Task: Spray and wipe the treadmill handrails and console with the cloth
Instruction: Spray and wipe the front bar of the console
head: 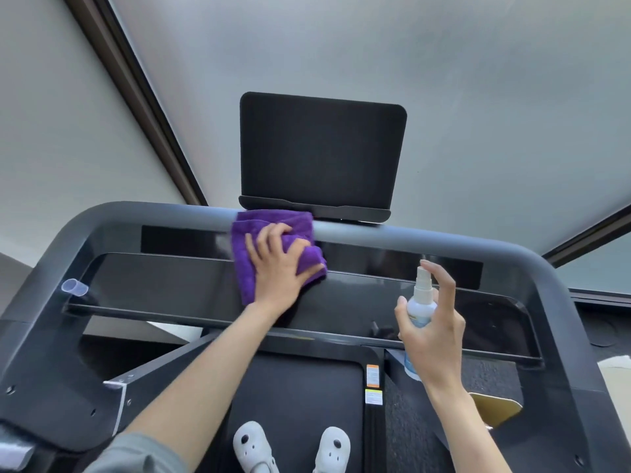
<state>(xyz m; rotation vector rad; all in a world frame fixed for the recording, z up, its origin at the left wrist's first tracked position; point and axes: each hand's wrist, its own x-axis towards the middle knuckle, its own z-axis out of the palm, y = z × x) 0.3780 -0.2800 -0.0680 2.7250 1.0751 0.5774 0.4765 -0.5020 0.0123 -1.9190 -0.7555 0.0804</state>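
One purple cloth (278, 249), one spray bottle (420, 303), one dark screen (322, 153) and two white shoes (254, 447) are in view, along with two bare hands. The cloth lies folded against the top edge of the treadmill console (478, 312), draped from the grey front handrail (444, 238) down onto the glossy black panel, just below the screen's left corner. The left hand (280, 264) lies on the cloth with its fingers spread and slightly bent, pressing it against the console. The right hand (432, 332) is wrapped around the spray bottle, holding it upright in front of the console's right half, with the index finger arched over the white nozzle. A small clear tube (74, 287) sticks out near the console's left edge. Both shoes stand on the black belt (297, 397) at the lower edge.
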